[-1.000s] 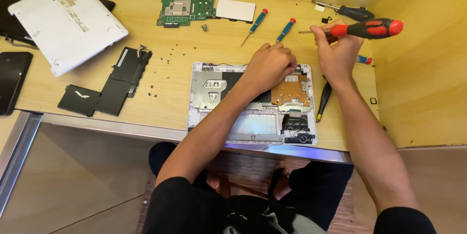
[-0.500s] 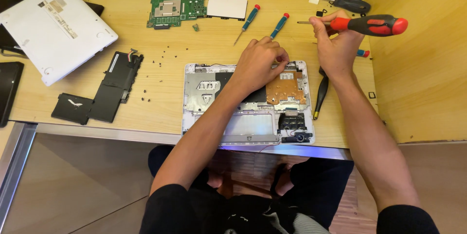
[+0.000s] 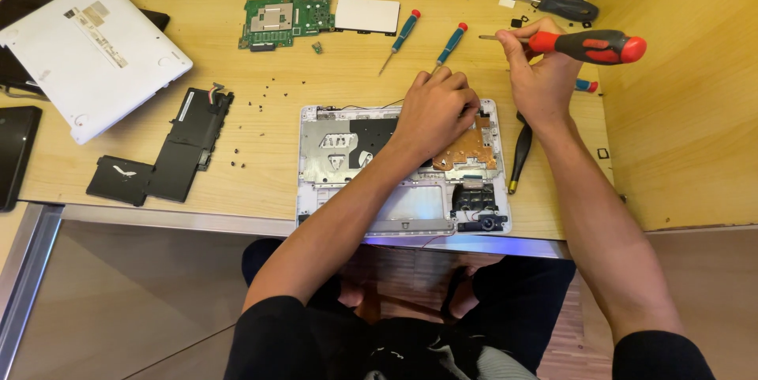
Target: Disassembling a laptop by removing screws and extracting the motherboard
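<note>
With motherboard (image 3: 286,20) and battery (image 3: 170,149) already out, the left hand (image 3: 437,108) pinches inside the laptop chassis (image 3: 332,147) while the right hand (image 3: 543,72) grips a red screwdriver (image 3: 588,45).

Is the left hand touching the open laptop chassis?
Touching. The head view shows the left hand pressed down on the chassis near its top edge, fingers curled onto it with no gap visible.

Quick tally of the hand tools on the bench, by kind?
Screwdrivers, blue handle: 2
Screwdriver, red-and-black handle, in the right hand: 1
Screwdriver, black handle: 1
Black pry tool: 1
Total: 5
A blue tip by the right wrist is unidentifiable.
</note>
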